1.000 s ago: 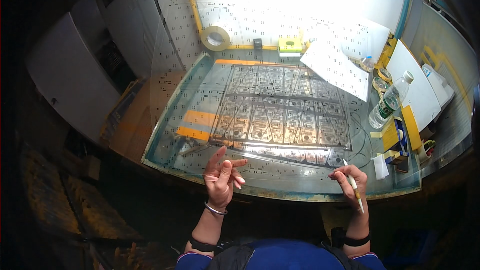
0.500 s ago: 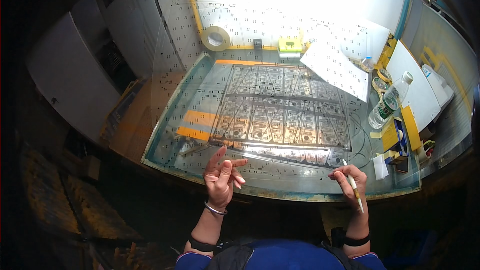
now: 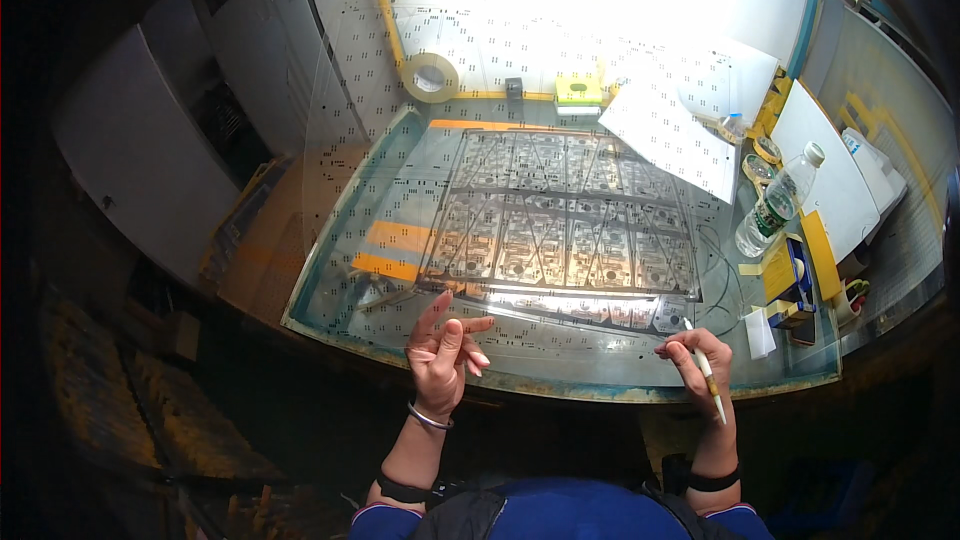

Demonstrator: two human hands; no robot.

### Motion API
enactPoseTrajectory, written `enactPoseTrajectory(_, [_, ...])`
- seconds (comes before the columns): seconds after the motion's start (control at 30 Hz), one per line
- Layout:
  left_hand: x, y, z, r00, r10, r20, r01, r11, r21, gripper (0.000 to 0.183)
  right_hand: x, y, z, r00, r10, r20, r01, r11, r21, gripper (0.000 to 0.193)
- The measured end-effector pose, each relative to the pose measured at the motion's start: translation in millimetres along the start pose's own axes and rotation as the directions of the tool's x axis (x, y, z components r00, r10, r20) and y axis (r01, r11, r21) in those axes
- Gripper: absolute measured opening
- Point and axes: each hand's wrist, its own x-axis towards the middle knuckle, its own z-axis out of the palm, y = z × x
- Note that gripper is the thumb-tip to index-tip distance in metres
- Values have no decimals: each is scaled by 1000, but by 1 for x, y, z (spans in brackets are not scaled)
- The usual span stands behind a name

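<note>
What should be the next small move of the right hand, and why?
I would perhaps tilt the white pen-like tool slightly away from the clear marked sheet. The right hand holds this tool with its narrow upper end pointing toward the sheet, so a scratch seems possible; whether they touch is hard to tell.

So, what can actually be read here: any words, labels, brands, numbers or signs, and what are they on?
None is legible enough to quote.
Green bottle label: pale marks, too small to read.
Clear sheet: small, repeated dark marks, too small to make out as characters.
Dark patterned panel: dense shapes, no readable text.
White package: bluish marks, too blurred.
</note>
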Motion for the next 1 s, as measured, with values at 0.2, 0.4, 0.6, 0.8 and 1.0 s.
enactPoseTrajectory(0.2, [0, 0, 0, 1000, 0, -3, 0, 1000, 6, 39, 0, 3, 0, 1000, 0, -6, 0, 1000, 10, 12])
enactPoseTrajectory(0.4, [-1, 0, 0, 1000, 0, -11, 0, 1000, 14, 39, -1, 2, 0, 1000, 4, -9, -4, 1000, 10, 11])
enactPoseTrajectory(0.6, [0, -1, -1, 1000, 2, -5, -2, 1000, 1, 39, -2, -2, 0, 1000, 14, 6, -14, 1000, -1, 11])
enactPoseTrajectory(0.8, [-1, 2, -1, 1000, -12, -24, 13, 999, 33, 41, -2, -3, -2, 1000, 0, 26, 0, 1000, 0, 10])
enactPoseTrajectory(1.0, [1, 42, -39, 951, 6, -309, 41, 989, 146, 41, -2, 3, -1, 999, -34, -4, 34, 999, -22, 8])
